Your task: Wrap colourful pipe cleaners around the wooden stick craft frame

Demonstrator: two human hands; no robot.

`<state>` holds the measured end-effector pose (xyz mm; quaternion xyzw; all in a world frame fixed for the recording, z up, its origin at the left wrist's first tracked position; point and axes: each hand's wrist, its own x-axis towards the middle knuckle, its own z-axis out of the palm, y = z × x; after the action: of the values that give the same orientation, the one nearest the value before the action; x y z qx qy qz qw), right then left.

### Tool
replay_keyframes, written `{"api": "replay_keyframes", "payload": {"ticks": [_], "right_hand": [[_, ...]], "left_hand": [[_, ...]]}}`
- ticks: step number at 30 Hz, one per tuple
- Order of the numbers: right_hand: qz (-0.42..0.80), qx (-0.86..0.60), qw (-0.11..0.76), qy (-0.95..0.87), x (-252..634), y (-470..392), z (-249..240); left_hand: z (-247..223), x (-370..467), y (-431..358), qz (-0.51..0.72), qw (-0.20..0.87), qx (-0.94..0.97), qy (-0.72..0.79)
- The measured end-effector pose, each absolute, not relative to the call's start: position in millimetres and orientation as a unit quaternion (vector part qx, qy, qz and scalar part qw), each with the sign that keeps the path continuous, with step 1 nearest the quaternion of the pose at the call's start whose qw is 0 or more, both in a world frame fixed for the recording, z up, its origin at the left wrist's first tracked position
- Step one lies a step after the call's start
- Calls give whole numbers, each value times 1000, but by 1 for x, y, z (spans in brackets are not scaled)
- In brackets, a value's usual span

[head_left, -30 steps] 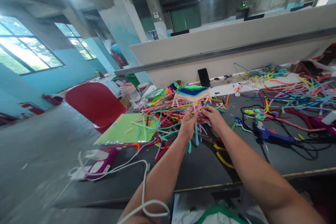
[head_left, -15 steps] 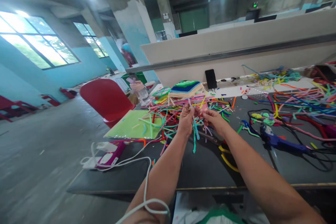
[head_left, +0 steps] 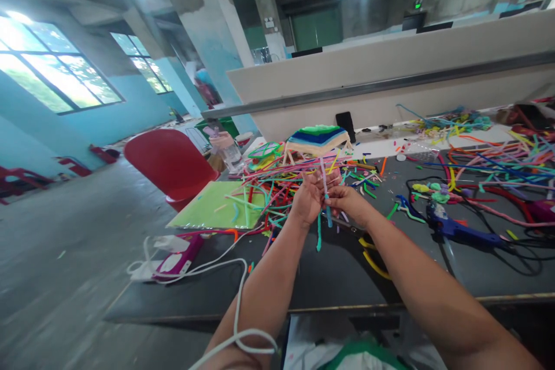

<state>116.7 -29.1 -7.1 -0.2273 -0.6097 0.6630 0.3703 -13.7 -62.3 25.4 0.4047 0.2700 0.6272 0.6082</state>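
Note:
My left hand [head_left: 307,199] is turned palm up with its fingers stretched out behind a pipe cleaner [head_left: 324,176], lavender above and blue at its lower end. My right hand [head_left: 347,203] pinches this pipe cleaner near its lower part, beside the left palm. Below the hands a teal pipe cleaner [head_left: 319,237] points toward me; whether it is held or lies on the table I cannot tell. Just beyond the fingers stands a layered piece in green, blue and cream [head_left: 317,139]. Scissors with yellow handles [head_left: 373,260] lie under my right forearm.
Loose pipe cleaners [head_left: 277,185] cover the table's middle; more lie at the right. A blue glue gun [head_left: 463,231] with black cables rests at right. Left are a green sheet [head_left: 208,208], a purple power strip [head_left: 178,260] with white cables, and a red chair [head_left: 169,165].
My left fingers have gone from pinched to stretched out. The lavender and blue pipe cleaner now stands in front of them, pinched by my right hand. The view has shifted slightly.

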Motion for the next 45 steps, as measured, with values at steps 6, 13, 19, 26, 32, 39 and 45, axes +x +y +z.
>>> {"api": "replay_keyframes", "payload": {"ticks": [6,13,19,26,32,39,45], "right_hand": [[675,-213,368,-604,116,-30,-7],[684,-210,355,-602,114,-31,-7],[683,-197,352,-610,116,-31,-6],[683,-212,383,-585,119,-25,-8],[688,-226,375,-579,117,-25,-10],[681,-242,369,-584,115,-24,-12],[685,-235,364,-586,113,-26,-11]], "left_hand": [[17,-23,-58,577,680,381,245],[17,-17,-61,575,679,391,234],[19,-15,-62,578,660,409,250],[14,-14,-55,708,493,418,285],[8,-11,-50,752,397,419,318],[7,-9,-50,751,356,437,345],[5,-11,-50,743,359,449,343]]}}
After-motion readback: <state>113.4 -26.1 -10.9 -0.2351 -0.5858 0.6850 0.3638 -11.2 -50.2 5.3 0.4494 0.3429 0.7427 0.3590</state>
